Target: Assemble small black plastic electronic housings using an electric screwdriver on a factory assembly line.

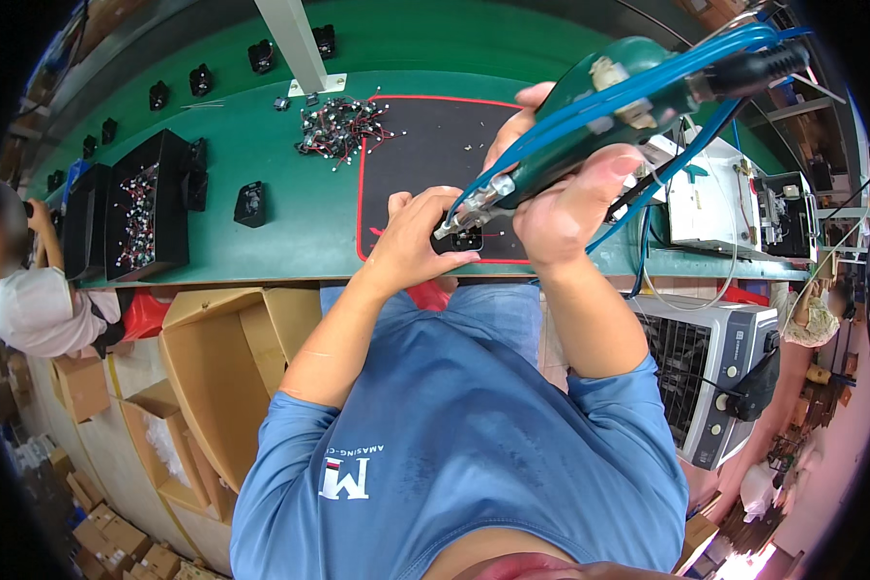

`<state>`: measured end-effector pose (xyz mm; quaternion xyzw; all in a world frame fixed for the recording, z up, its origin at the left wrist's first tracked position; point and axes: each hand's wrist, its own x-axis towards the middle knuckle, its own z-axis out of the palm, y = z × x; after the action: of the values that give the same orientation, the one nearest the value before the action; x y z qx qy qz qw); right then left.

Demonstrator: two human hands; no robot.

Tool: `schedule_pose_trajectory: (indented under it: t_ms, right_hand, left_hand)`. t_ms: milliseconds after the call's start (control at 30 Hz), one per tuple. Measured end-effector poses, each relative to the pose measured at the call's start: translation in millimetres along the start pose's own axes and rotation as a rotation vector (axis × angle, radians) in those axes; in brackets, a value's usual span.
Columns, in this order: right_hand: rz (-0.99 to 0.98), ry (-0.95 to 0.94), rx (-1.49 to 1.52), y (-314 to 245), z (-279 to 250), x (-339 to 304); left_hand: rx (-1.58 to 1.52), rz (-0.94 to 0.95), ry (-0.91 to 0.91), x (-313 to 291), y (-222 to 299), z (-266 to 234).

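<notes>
Nearest, open cardboard boxes under the near edge of the workbench, plain brown and matte, one with white packing inside. Beside them on the right, a grey and white fan unit with a dark grille.

At the near edge of the bench, left hand with fingers curled and closed on a small black part, blocky and boxy, pinned down on a black mat with a red border. Right hand wrapped tight around a green power screwdriver, smooth glossy plastic body, metal tip slanting down to touch the black part. Blue hoses and a black cable running from the rear of the tool toward the far right.

Bench surface green, flat and smooth. Toward the left end, an open black rectangular bin filled with small parts showing white and red specks; a second dark bin just beside it, contents hard to tell. A single black blocky part loose between bin and mat. Near the far edge, a tangled pile of small black pieces with red wires, touching the mat's far left corner. More black parts lined along a raised shelf at the far edge. At the right end, a white box-shaped machine.

Off the left end, another person in a pale shirt.
</notes>
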<state>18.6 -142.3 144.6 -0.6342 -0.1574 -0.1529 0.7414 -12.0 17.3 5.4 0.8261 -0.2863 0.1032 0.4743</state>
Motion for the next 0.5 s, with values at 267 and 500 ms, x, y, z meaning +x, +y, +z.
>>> schedule_pose_trajectory:
  t_ms: [267,500]
  right_hand:
    - [-0.105,0.072,-0.050,-45,-3,33]
    - [-0.105,0.102,-0.095,-51,1,35]
  left_hand:
    - [0.006,-0.001,-0.003,-1,-4,2]
    - [0.055,0.003,-0.023,-2,-8,3]
